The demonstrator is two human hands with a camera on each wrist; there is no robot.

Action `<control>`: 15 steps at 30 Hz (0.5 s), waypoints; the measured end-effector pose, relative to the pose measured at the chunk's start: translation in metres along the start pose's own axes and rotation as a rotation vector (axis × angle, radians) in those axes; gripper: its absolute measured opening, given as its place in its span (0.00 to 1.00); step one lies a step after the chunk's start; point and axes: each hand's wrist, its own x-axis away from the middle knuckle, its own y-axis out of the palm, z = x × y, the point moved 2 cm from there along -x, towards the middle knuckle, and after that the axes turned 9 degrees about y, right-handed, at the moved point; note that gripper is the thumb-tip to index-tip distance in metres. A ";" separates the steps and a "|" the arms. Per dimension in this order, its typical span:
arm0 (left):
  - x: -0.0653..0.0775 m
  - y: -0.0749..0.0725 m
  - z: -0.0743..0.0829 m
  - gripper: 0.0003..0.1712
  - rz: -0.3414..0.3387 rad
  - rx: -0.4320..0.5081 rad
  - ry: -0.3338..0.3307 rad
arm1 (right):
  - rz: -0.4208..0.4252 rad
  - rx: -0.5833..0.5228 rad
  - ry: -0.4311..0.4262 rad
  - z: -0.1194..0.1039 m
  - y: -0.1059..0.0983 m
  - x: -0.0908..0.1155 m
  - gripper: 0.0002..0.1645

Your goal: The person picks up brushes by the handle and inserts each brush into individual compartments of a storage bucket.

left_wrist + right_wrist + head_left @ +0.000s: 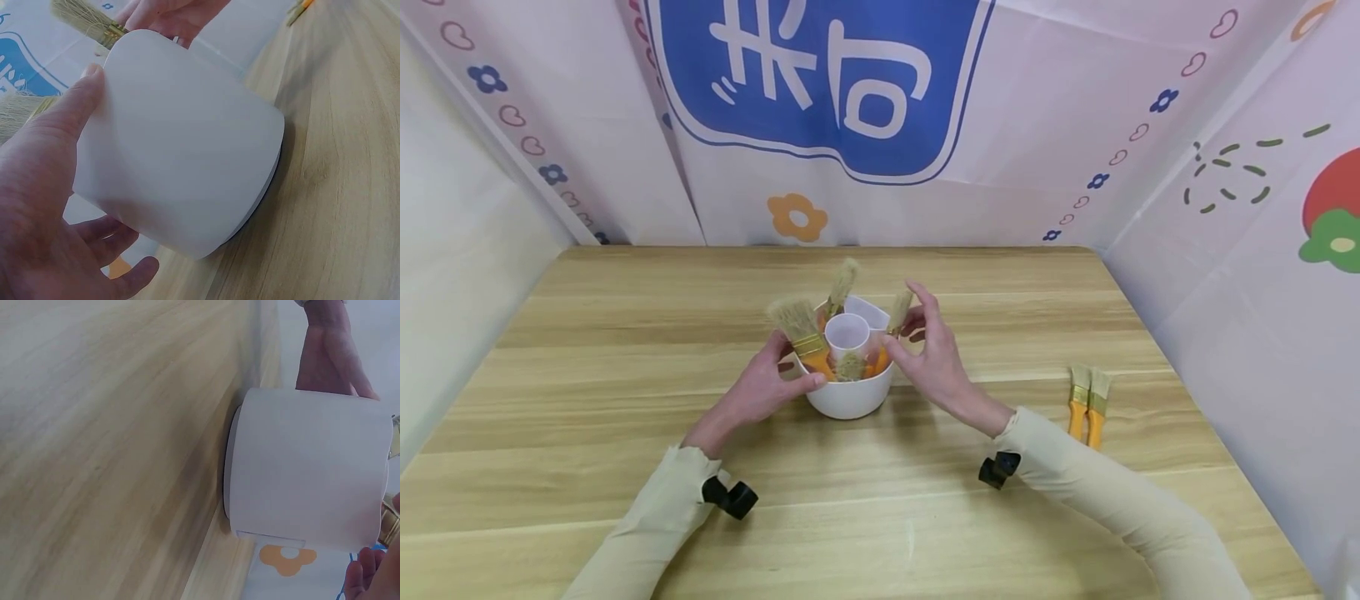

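A white round organizer (848, 402) with a central cup and compartments stands on the table, holding several paintbrushes. My left hand (765, 382) grips its left side, the thumb at the rim and the fingers around the wall in the left wrist view. Beside that hand, a wide paintbrush (808, 343) leans out leftward. My right hand (936, 358) is at the right rim, pinching a narrower paintbrush (898, 312) between thumb and fingers. Another paintbrush (842, 283) stands at the back, and bristles (851, 367) show at the front. Most handles are hidden inside the organizer.
Two orange-handled paintbrushes (1088, 404) lie side by side on the wooden table (625, 400), right of the organizer. A printed white cloth (1022, 150) hangs behind the table, with white panels at both sides.
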 end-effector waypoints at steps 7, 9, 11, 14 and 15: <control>-0.001 0.004 0.000 0.47 -0.003 -0.009 0.017 | 0.007 -0.008 0.082 0.014 -0.015 0.005 0.42; -0.001 0.004 0.000 0.48 0.002 -0.008 0.032 | 0.012 0.000 0.106 0.020 -0.020 0.006 0.41; 0.000 0.004 0.001 0.48 0.018 -0.014 0.042 | 0.020 0.010 0.126 0.025 -0.025 0.007 0.40; 0.000 0.002 0.000 0.48 0.024 -0.010 0.045 | 0.025 0.033 0.156 0.033 -0.032 0.008 0.40; 0.000 0.002 0.000 0.48 0.022 -0.008 0.040 | 0.028 0.039 0.165 0.035 -0.034 0.009 0.39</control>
